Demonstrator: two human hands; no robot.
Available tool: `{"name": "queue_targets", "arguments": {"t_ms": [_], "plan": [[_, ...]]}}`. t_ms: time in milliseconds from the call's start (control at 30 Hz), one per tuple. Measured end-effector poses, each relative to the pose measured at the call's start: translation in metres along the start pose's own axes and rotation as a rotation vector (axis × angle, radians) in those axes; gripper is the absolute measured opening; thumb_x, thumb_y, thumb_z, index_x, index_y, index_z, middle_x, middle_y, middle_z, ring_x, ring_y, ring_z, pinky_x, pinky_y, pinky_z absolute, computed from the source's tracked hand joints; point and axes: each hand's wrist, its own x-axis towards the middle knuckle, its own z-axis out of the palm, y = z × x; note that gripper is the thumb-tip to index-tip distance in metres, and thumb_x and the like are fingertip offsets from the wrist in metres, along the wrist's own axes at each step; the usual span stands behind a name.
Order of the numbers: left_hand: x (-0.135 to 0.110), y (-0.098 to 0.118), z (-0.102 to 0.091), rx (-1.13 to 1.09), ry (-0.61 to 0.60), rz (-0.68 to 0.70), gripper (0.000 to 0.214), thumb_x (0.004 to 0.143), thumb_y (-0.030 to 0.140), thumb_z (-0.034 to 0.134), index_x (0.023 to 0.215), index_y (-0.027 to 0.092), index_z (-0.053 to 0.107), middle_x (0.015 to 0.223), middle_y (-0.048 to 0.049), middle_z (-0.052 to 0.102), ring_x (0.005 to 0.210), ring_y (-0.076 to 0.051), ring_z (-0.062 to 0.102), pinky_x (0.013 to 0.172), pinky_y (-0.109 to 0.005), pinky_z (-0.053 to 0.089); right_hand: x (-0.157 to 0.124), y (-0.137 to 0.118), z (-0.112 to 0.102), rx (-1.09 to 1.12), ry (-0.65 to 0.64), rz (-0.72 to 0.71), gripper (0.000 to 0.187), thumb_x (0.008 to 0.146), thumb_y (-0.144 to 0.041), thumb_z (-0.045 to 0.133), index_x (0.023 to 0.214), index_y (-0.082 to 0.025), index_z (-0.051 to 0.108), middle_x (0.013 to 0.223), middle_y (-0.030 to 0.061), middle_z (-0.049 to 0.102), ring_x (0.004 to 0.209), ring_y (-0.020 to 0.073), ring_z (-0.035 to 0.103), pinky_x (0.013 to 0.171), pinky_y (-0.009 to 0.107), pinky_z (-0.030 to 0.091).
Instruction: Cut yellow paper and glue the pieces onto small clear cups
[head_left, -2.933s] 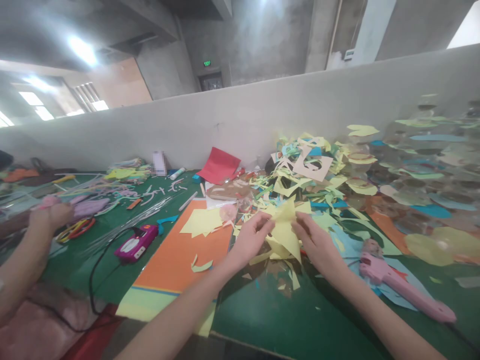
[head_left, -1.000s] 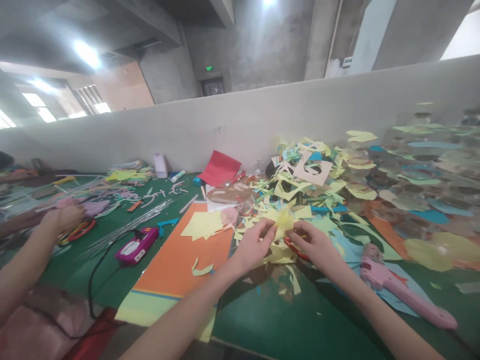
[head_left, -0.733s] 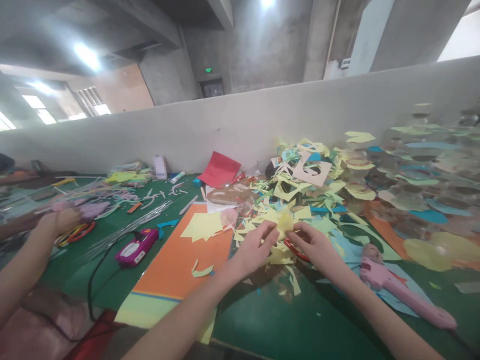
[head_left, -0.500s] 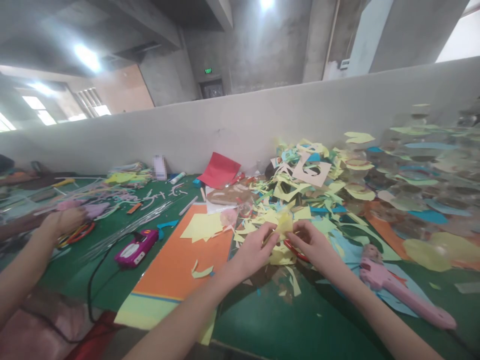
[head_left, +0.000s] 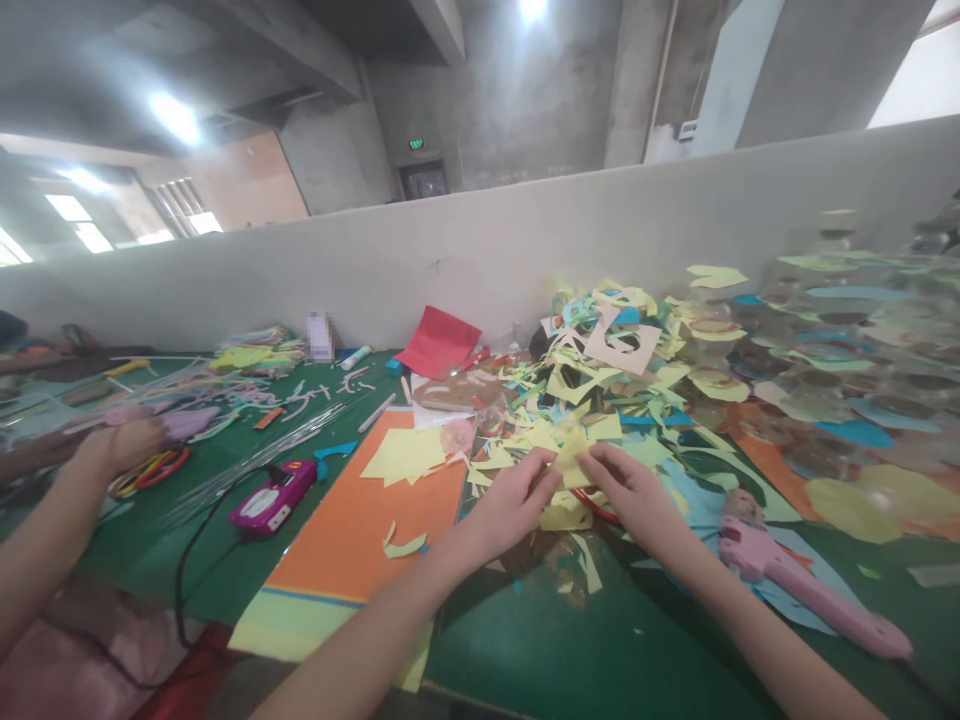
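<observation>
My left hand (head_left: 517,500) pinches the left side of a small piece of yellow paper (head_left: 572,455), fingers closed. From the other side my right hand (head_left: 622,485) grips the same paper between thumb and fingers. Just below it, a red curved loop (head_left: 596,507) shows, partly hidden by my right hand; what it belongs to cannot be made out. Further yellow paper (head_left: 564,514) lies beneath my hands. Behind them rises a heap of cut paper scraps (head_left: 577,375), mostly yellow and green. To the right rests a pink hot glue gun (head_left: 795,570) on blue paper.
Orange sheets (head_left: 360,540) with yellow paper lie left of my hands. Beyond them are a magenta power socket (head_left: 274,498) with a black cord and thin clear rods (head_left: 255,460). Another person's hand (head_left: 131,445) works at far left. Stacked clear pieces with paper petals (head_left: 847,360) stand right.
My fingers have shifted slightly around the yellow paper, which now lies flatter and lower between them. My right hand has tilted a little, and both hands still hold the paper.
</observation>
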Motion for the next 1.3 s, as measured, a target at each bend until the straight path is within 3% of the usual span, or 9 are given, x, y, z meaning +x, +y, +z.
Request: {"name": "queue_targets", "arguments": {"t_ms": [200, 433, 700, 833, 1067, 1300], "plan": [[0.003, -0.001, 0.001, -0.005, -0.043, 0.002, 0.03, 0.096, 0.051, 0.042, 0.098, 0.022, 0.051, 0.065, 0.0072, 0.031, 0.061, -0.012, 0.037, 0.058, -0.025, 0.028, 0.002, 0.002, -0.002, -0.09, 0.053, 0.001, 0.035, 0.086, -0.056, 0.052, 0.077, -0.023, 0.061, 0.077, 0.0017, 0.063, 0.071, 0.0187, 0.057, 0.065, 0.03, 0.049], [0.003, -0.002, 0.001, -0.036, -0.09, 0.011, 0.029, 0.097, 0.048, 0.041, 0.103, 0.021, 0.051, 0.067, 0.0069, 0.035, 0.063, -0.012, 0.037, 0.059, -0.025, 0.028, 0.003, -0.002, -0.003, -0.115, 0.094, -0.007, 0.039, 0.082, -0.059, 0.055, 0.067, -0.023, 0.058, 0.061, -0.0007, 0.055, 0.06, 0.0176, 0.052, 0.057, 0.029, 0.045], [0.004, -0.004, 0.004, -0.111, -0.047, 0.002, 0.034, 0.096, 0.052, 0.042, 0.1, 0.021, 0.053, 0.067, 0.0066, 0.035, 0.061, -0.011, 0.036, 0.057, -0.024, 0.029, 0.005, 0.002, 0.0, -0.059, 0.076, -0.022, 0.039, 0.084, -0.061, 0.053, 0.074, -0.023, 0.059, 0.073, 0.0011, 0.06, 0.07, 0.0194, 0.057, 0.068, 0.032, 0.051], [0.003, -0.004, 0.004, -0.146, -0.004, -0.015, 0.034, 0.095, 0.054, 0.044, 0.099, 0.021, 0.052, 0.068, 0.0069, 0.034, 0.06, -0.011, 0.036, 0.056, -0.023, 0.031, 0.005, 0.001, -0.002, 0.021, 0.081, -0.007, 0.039, 0.081, -0.063, 0.056, 0.089, -0.024, 0.056, 0.083, 0.0032, 0.062, 0.076, 0.0208, 0.061, 0.07, 0.035, 0.056], [0.006, -0.011, 0.004, -0.31, 0.052, -0.035, 0.036, 0.093, 0.055, 0.047, 0.103, 0.021, 0.052, 0.071, 0.0058, 0.043, 0.062, -0.01, 0.038, 0.057, -0.022, 0.033, 0.003, -0.005, -0.005, -0.002, 0.008, -0.047, 0.037, 0.081, -0.06, 0.061, 0.085, -0.025, 0.051, 0.075, -0.0015, 0.054, 0.066, 0.0164, 0.056, 0.062, 0.03, 0.05], [0.007, -0.014, 0.007, -0.43, 0.052, -0.042, 0.039, 0.091, 0.057, 0.052, 0.103, 0.02, 0.053, 0.066, 0.0078, 0.037, 0.055, -0.007, 0.032, 0.051, -0.021, 0.027, 0.004, -0.016, -0.006, 0.05, -0.031, -0.043, 0.05, 0.07, -0.072, 0.064, 0.079, -0.025, 0.051, 0.066, -0.0028, 0.052, 0.063, 0.0162, 0.054, 0.06, 0.029, 0.05]]}}
